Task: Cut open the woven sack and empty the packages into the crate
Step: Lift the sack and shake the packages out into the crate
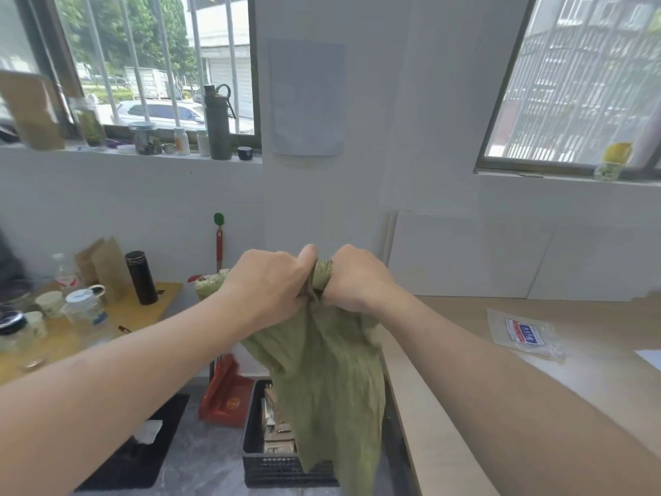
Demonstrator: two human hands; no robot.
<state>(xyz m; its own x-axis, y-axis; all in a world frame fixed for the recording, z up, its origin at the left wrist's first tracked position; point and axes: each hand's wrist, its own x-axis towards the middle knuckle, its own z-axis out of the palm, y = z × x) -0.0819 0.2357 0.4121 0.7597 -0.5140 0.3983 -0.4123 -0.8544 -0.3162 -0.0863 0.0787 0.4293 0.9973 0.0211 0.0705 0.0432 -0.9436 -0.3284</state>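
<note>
A green woven sack (329, 384) hangs limp in the air above a black plastic crate (257, 463) on the floor. My left hand (268, 284) and my right hand (352, 279) both grip the bunched upper end of the sack, side by side and touching. Brown packages (277, 424) lie inside the crate, partly hidden behind the hanging sack. The sack's lower end drapes over the crate's near rim.
A light wooden table (536, 388) runs along the right, with a clear plastic packet (525, 332) on it. A red dustpan (225, 399) leans beside the crate. A black mat (143, 452) lies on the floor at left. A yellow table (89, 331) holds a black flask (141, 277) and several cups.
</note>
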